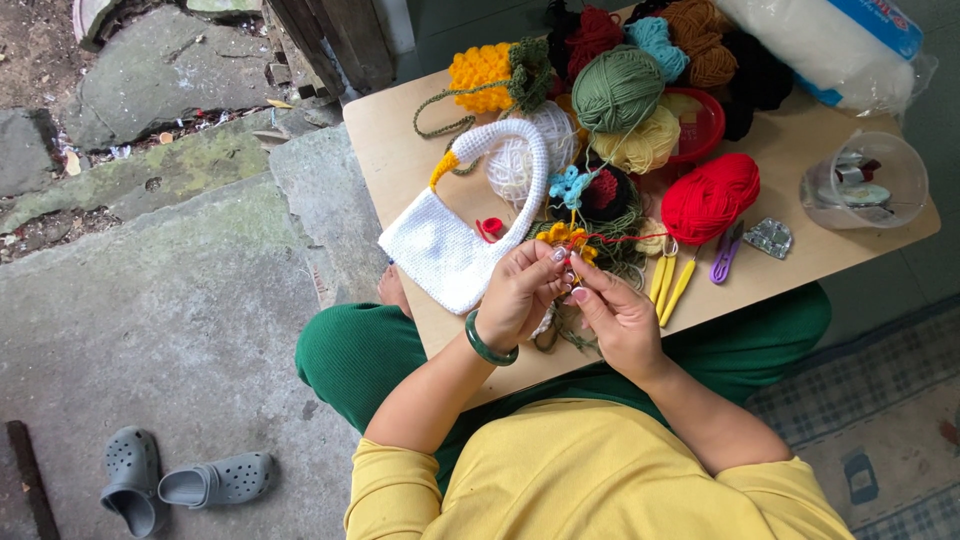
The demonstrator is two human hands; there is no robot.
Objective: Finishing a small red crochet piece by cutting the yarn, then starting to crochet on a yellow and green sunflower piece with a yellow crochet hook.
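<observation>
1. Your left hand [520,292] and right hand [618,318] meet over the near edge of the small wooden table [390,150]. Both are pinched shut on a small yellow crochet piece [566,240] with a red strand [625,238] running from it.
2. That strand leads off toward three o'clock to the red yarn ball [710,197].
3. Judging by its look, the piece is light, soft and floppy, so it will fold if held loosely. Grip it close to the working edge with your fingertips, as you do now.
4. Whether a hook sits in your right hand, I cannot tell; the fingers hide it.
5. At ten o'clock from your hands lies a white crochet swan bag [450,240], touching your left knuckles or nearly so.
6. At two o'clock lie yellow scissors [668,280] and purple snips [726,255], just beside each other.
7. At twelve o'clock stands the green yarn ball [617,88] among other balls.
8. At three o'clock, well apart, is a clear plastic tub [868,180].
</observation>
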